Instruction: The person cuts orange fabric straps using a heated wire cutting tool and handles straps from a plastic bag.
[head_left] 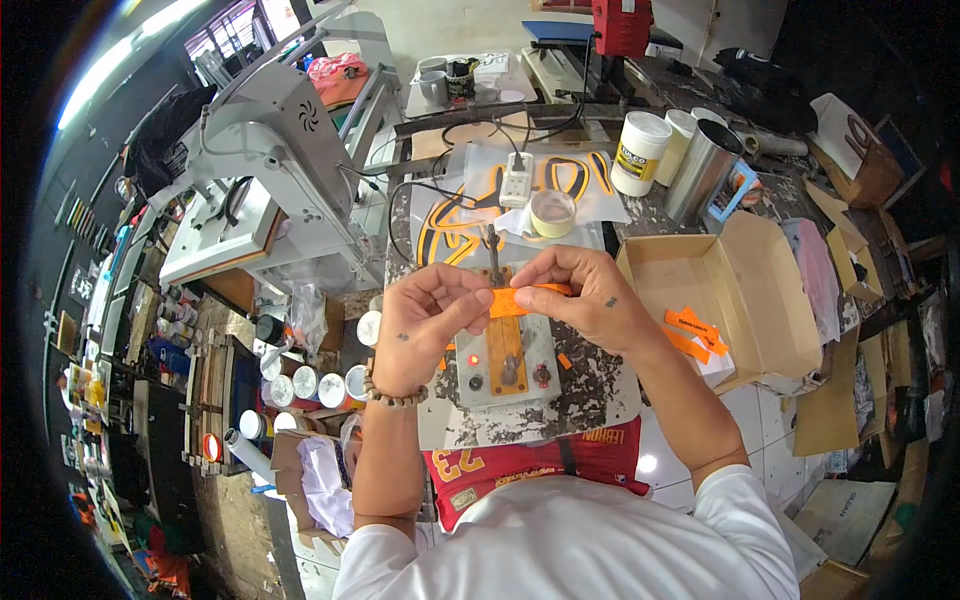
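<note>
Ahead of the left hand (440,310) and off to its left stands a gray press (275,140); an open cardboard box (720,300) sits to the right of the right hand (585,290). A small metal-topped device (507,365) lies just below both hands, which pinch an orange strip (508,303) between thumbs and fingers.

Both hands' fingers (535,298) pinching orange strip (510,303) above grey device (470,350).

The cylinder (702,175) is glossy metal, the box (766,295) cardboard.
</note>
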